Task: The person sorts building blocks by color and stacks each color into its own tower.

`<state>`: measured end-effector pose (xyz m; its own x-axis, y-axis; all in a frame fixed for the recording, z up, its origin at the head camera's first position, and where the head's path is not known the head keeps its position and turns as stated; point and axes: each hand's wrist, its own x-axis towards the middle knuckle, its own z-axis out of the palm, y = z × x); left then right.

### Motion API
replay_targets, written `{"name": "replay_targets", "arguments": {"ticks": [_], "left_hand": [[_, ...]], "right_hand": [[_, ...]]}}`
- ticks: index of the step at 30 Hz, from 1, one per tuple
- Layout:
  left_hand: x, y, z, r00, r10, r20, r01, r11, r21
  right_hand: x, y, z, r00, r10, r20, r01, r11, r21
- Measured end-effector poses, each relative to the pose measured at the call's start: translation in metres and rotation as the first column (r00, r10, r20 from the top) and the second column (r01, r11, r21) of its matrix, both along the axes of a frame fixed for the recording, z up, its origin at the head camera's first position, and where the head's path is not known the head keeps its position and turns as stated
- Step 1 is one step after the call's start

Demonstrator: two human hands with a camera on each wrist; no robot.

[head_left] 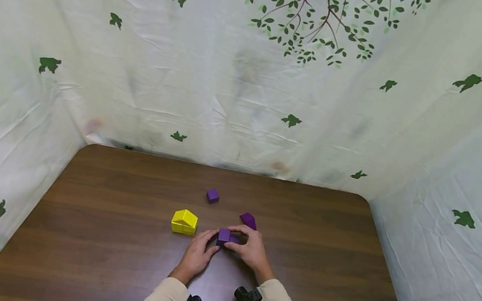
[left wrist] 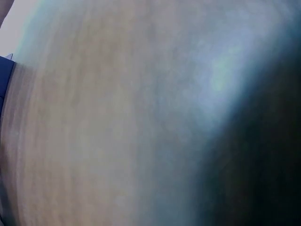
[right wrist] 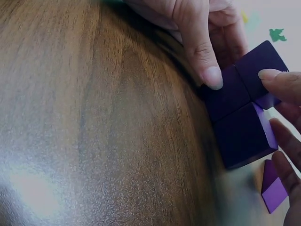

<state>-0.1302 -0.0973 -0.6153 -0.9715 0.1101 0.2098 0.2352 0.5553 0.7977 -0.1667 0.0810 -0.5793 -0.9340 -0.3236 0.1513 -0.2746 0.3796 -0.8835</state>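
Three purple cubes stand together between the hands: two side by side on the table and an upper cube (right wrist: 256, 61) on the left one. My left hand (head_left: 197, 255) holds the lower left cube (right wrist: 230, 101), its thumb on the near face. My right hand (head_left: 251, 249) pinches the upper cube, thumb in front, its other fingers beside the lower right cube (right wrist: 242, 136). Just beyond the right hand lies a purple wedge-shaped block (head_left: 248, 221). In the left wrist view, only a dark purple block edge (left wrist: 5, 77) shows at the left.
A yellow house-shaped group of blocks (head_left: 184, 222) stands left of the hands on the brown table (head_left: 106, 256). Farther back sits a loose purple cube (head_left: 212, 196). A pale cloth with leaf prints (head_left: 241, 91) hangs behind the table and at both sides.
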Motion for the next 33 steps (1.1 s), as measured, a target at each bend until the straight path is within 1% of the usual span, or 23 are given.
{"name": "replay_targets", "arguments": {"ticks": [9,10,12,14,16,17,21,24,27,31,33], "left_hand": [[0.000,0.001,-0.002,1.000,0.001,-0.009,-0.001,1.000,-0.007],[0.000,0.001,-0.003,1.000,0.001,-0.011,-0.001,1.000,-0.010],[0.000,0.001,-0.003,1.000,0.002,-0.017,-0.002,1.000,-0.010],[0.000,0.001,-0.004,1.000,0.003,-0.008,-0.003,1.000,-0.004],[-0.001,0.000,-0.004,1.000,0.001,0.001,-0.001,1.000,0.000],[-0.001,0.000,-0.004,1.000,0.003,0.005,-0.003,1.000,0.000],[0.000,0.000,-0.004,1.000,0.008,0.014,-0.008,1.000,-0.004],[0.001,0.001,-0.004,1.000,0.015,0.023,-0.015,1.000,0.002],[0.001,0.001,-0.004,1.000,0.015,0.018,-0.015,1.000,0.001],[0.000,0.001,-0.004,1.000,0.016,0.013,-0.016,1.000,0.008],[-0.001,0.002,-0.003,1.000,0.016,0.017,-0.016,1.000,0.012]], "right_hand": [[0.004,-0.001,0.001,0.999,-0.006,0.046,0.008,0.999,-0.035],[0.004,-0.002,0.003,0.999,-0.004,0.049,0.006,0.999,-0.036],[0.008,-0.003,0.013,0.999,0.004,0.052,-0.002,0.999,-0.046],[0.012,-0.004,0.025,0.999,0.013,0.050,-0.010,0.999,-0.044],[0.011,-0.003,0.025,0.999,0.017,0.049,-0.015,0.999,-0.037],[0.010,-0.002,0.022,0.999,0.021,0.045,-0.020,0.999,-0.034],[0.002,0.006,0.000,0.998,0.041,0.045,-0.041,0.999,-0.015],[0.000,0.014,0.004,0.997,0.050,0.054,-0.051,0.999,0.015],[-0.007,0.021,0.011,0.998,0.038,0.050,-0.040,0.998,0.041],[-0.025,0.027,0.024,0.999,0.040,0.033,-0.041,0.998,0.046],[-0.037,0.029,0.031,0.998,0.057,0.018,-0.058,0.997,0.058]]}}
